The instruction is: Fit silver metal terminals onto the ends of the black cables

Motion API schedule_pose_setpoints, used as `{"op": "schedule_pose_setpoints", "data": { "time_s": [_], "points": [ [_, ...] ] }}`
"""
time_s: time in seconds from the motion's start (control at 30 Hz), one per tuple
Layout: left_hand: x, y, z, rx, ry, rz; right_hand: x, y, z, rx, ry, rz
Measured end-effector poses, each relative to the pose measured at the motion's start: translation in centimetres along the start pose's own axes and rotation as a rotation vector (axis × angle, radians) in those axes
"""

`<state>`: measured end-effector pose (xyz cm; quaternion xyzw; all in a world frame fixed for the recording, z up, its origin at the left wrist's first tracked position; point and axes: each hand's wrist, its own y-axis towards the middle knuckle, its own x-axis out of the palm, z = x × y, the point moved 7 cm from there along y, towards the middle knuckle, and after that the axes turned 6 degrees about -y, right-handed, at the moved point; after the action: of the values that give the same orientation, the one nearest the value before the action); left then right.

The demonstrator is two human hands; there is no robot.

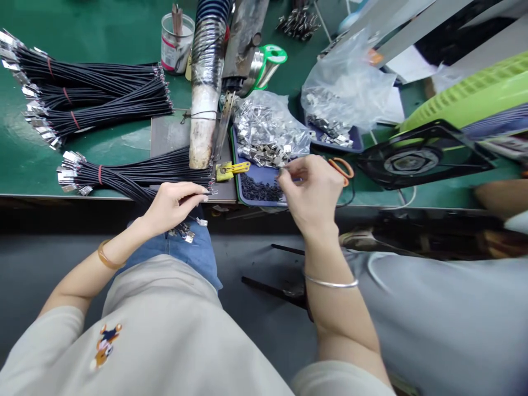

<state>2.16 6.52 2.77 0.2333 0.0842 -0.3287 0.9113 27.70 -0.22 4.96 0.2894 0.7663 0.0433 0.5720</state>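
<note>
My left hand is closed around a bundle of thin black wires at the bench's front edge, their bare ends lying near a yellow clip. More wire ends with metal terminals hang below that hand over my lap. My right hand pinches something small and metallic over the blue tray, next to a pile of small silver terminals in a clear bag.
Bundles of black wires with metal terminals lie on the green bench at left. A taped hose, a jar, a solder spool, a second bag of parts and a green fan stand behind.
</note>
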Motion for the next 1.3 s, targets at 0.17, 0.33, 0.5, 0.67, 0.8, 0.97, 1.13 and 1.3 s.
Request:
{"op": "schedule_pose_setpoints", "data": {
  "time_s": [0.17,0.33,0.5,0.67,0.8,0.97,1.13,1.3],
  "points": [
    [0.6,0.3,-0.9,-0.215,-0.170,-0.125,-1.9,-3.3,-3.7,0.022,0.384,0.001],
    [0.5,0.6,-1.5,-0.316,-0.337,-0.096,-0.5,-6.1,-8.4,-0.057,0.549,0.126],
    [0.7,0.5,-1.9,-0.376,-0.431,-0.085,2.4,-6.7,-9.5,0.079,0.744,0.145],
    [0.8,0.7,-1.7,-0.390,-0.425,-0.080,3.8,-6.5,-9.0,0.180,0.919,0.062],
    [1.1,0.7,-1.7,-0.372,-0.386,-0.089,3.8,-6.7,-9.5,0.096,0.818,0.035],
    [1.2,0.4,-1.8,-0.380,-0.351,-0.027,2.6,-7.5,-10.4,-0.088,0.625,0.180],
    [1.2,0.7,-1.1,-0.366,-0.343,-0.088,4.2,-7.3,-8.8,0.097,0.852,0.068],
    [1.1,0.9,-0.9,-0.345,-0.281,-0.144,5.1,-7.2,-8.8,0.098,0.925,-0.034]
  ]
}}
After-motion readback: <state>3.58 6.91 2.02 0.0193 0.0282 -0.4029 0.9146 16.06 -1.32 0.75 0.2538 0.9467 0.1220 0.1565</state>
